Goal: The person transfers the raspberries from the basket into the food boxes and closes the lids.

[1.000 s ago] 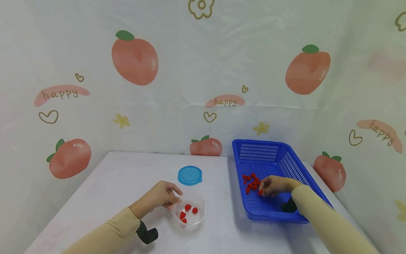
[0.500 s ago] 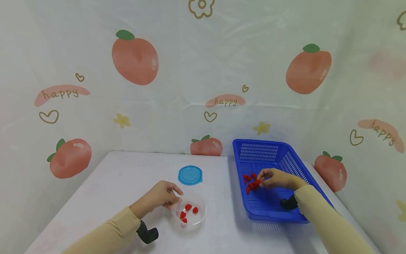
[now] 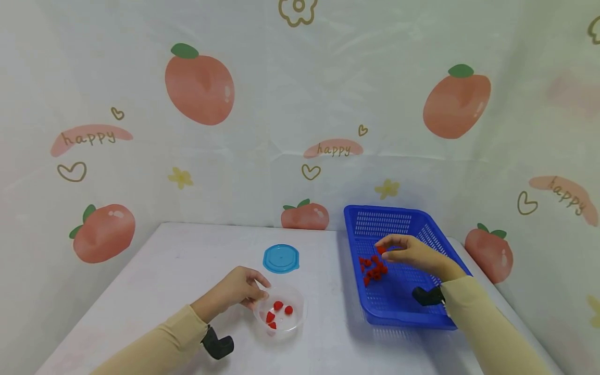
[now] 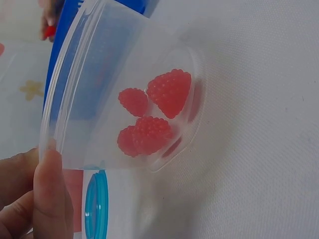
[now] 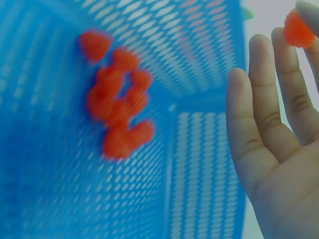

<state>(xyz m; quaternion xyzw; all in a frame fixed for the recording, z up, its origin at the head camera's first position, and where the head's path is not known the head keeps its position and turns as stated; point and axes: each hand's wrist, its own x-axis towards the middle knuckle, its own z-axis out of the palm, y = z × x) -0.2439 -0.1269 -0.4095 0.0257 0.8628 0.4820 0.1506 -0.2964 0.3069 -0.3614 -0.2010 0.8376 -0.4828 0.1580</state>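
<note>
A small red raspberry-shaped piece with a bumpy surface (image 3: 381,250) is now up off the heap, inside the outline of the blue rectangular plastic basket with slotted walls (image 3: 408,316) as the head view shows it. The right hand (image 3: 408,251) pinches it between thumb and fingertips, while the other fingers stretch out nearly straight. Half a second ago those fingertips were down at the heap; now bare basket shows between the held piece and the rest. In my judgement the pick is clean: one piece is caught, and nothing else seems to come up with it. How high it hangs against the basket's rim I cannot tell.

Below it, the heap of matching red berries (image 3: 375,271) lies on the basket's floor, close to its left wall. They overlap and blur in the right wrist view, so I give no count.

To the left of the basket, well apart from it, stands a clear round plastic tub (image 3: 295,324). Four red berries (image 3: 278,305) show in it, the same as before, so the lifted piece is not yet among them. The left hand (image 3: 240,287) holds the tub's rim on the side away from the basket, thumb and fingers closed on the edge, and has not shifted.

A flat blue plastic lid (image 3: 281,259) rests left of the basket too, behind the tub, on the white tabletop (image 3: 187,255), also unmoved.
</note>
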